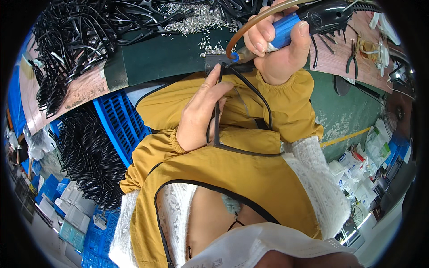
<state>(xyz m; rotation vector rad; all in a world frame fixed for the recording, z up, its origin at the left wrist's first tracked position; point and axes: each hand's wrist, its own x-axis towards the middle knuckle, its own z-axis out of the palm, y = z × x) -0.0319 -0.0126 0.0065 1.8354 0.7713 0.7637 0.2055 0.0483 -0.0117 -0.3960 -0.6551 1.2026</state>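
My left hand grips a thin black eyeglass frame at the table's front edge, one temple running down past my palm. My left fingertips are at its hinge end, beside a small dark block. Closed around the blue grip of a powered screwdriver is my right hand. The driver tilts, its black body up to the right and its blue-collared nose close to the hinge end. A brown tube loops over to that nose. Whether the tip touches a screw is hidden.
Many small silver screws lie on the dark green mat. Black temples are heaped at the far left. A blue crate and bundled black temples stand left of my lap. Pliers rest on the right.
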